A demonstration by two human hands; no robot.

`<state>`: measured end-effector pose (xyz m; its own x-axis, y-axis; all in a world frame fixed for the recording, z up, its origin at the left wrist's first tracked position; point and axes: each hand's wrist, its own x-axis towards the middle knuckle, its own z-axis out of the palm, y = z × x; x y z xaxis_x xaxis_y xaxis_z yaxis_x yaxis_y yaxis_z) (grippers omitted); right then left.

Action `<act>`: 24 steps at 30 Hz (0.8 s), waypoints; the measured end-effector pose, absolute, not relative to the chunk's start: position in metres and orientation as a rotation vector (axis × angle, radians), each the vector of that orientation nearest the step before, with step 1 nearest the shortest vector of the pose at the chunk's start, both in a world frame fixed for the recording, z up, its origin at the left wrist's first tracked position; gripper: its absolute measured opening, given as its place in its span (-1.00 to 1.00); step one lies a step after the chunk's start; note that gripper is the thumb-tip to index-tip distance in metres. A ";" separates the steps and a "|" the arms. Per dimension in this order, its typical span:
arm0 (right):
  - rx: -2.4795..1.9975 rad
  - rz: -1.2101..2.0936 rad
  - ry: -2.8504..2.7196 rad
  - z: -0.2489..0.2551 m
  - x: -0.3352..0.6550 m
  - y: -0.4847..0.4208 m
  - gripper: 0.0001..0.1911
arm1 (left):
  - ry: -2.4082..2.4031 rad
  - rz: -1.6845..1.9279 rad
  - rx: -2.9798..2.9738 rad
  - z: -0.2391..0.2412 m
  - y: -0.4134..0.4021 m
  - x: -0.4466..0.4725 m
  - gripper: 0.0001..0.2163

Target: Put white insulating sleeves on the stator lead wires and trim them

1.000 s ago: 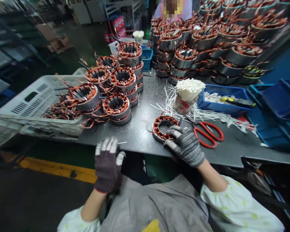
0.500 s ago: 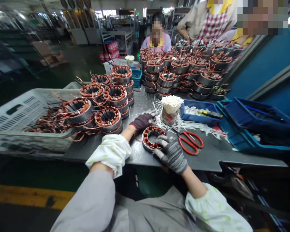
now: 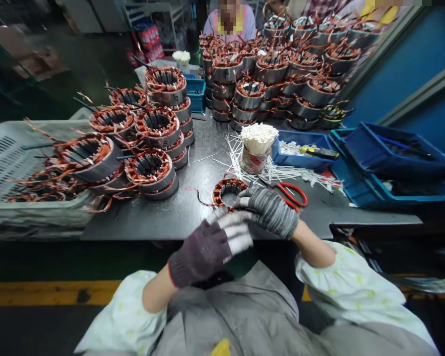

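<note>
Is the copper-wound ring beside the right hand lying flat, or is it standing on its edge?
Flat: the ring lies on the table, its round opening facing up; the right hand covers part of its right side.

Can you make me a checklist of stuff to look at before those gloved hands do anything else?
1. Copper-wound ring lying flat on the table: ok.
2. Right hand touching the ring: ok, its fingers are at the ring's near right side.
3. Left hand free of anything: cannot tell; its fingers are blurred, just in front of the ring.
4. White sticks standing in their cup: ok, a thick bunch.
5. Tabletop tidy: not ok, loose white sticks are strewn around the cup.
6. Scissors closed: cannot tell; the right hand partly hides them.
</note>
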<state>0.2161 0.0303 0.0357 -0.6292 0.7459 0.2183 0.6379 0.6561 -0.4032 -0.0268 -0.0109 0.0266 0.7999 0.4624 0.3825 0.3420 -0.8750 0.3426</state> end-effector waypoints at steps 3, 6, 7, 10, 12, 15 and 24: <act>-1.152 0.326 -2.335 0.020 0.217 0.021 -0.68 | 0.940 0.811 2.857 0.016 0.021 -0.011 -0.66; -1.397 0.151 -2.073 0.000 0.227 0.010 -0.56 | 0.998 0.771 2.829 0.007 0.043 -0.012 -0.68; -1.482 0.124 -2.044 -0.004 0.232 0.008 -0.54 | 0.977 0.775 2.814 0.005 0.046 -0.013 -0.69; -1.641 0.058 -2.183 -0.005 0.246 0.010 -0.61 | 0.940 0.843 2.766 0.001 0.048 -0.018 -0.72; -1.687 -0.101 -2.269 -0.002 0.253 0.018 -0.58 | 0.909 0.866 2.740 0.000 0.050 -0.021 -0.74; -1.737 -0.230 -2.231 -0.005 0.262 0.032 -0.58 | 0.857 0.836 2.745 0.001 0.055 -0.028 -0.77; -1.529 -0.159 -2.191 0.018 0.253 0.021 -0.62 | 0.851 0.817 2.772 0.005 0.048 -0.032 -0.76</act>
